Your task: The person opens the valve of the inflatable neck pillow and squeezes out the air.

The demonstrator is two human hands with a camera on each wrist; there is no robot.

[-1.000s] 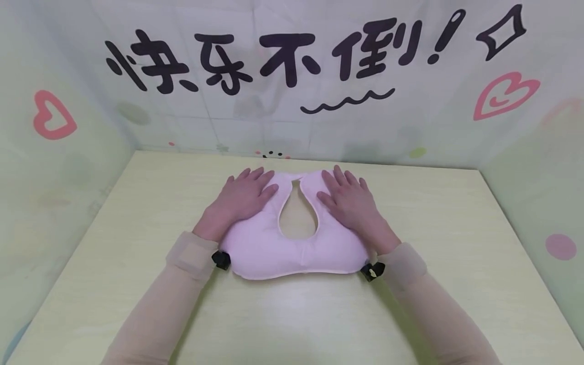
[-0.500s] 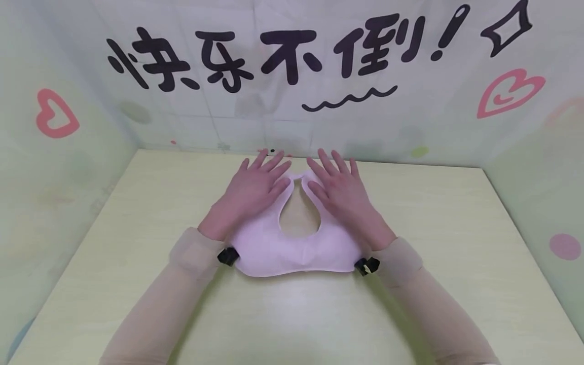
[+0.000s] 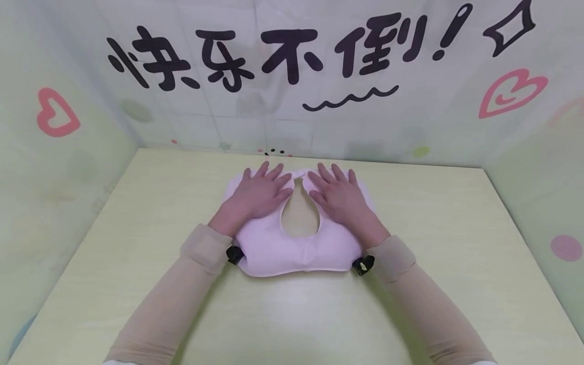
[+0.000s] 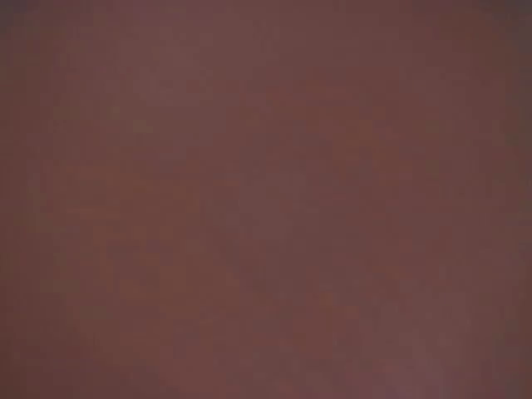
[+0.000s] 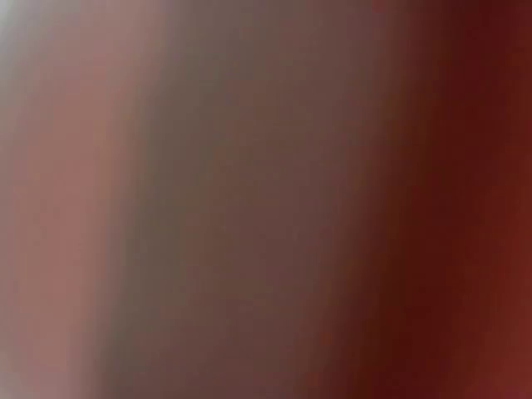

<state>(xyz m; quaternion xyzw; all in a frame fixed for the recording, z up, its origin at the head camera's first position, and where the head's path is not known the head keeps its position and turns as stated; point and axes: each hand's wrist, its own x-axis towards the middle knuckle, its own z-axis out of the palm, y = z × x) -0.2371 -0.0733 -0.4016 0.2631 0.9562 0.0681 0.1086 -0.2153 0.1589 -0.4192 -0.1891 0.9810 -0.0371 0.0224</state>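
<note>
A pink U-shaped neck pillow point(image 3: 298, 253) lies flat on the table in the head view, its two ends meeting at the far side around a teardrop-shaped opening. My left hand point(image 3: 260, 195) rests palm down on its left arm, fingers spread and pointing to the back wall. On the right arm of the pillow lies my right hand point(image 3: 342, 197), also flat with spread fingers. Both thumbs sit along the inner edge beside the opening. The left wrist view is a dark reddish blur, and the right wrist view shows only blurred pink, brown and red bands.
A pale wooden table point(image 3: 292, 319) carries the pillow. Behind it stands a printed cloth wall point(image 3: 191, 121) with large black characters and hearts, and more printed cloth encloses the left and right sides. Small black cameras sit at both wrists.
Both hands slid inward and forward over the pillow's far ends, then drew back slightly toward the body. More of the pillow's outer far corners now shows past the hands.
</note>
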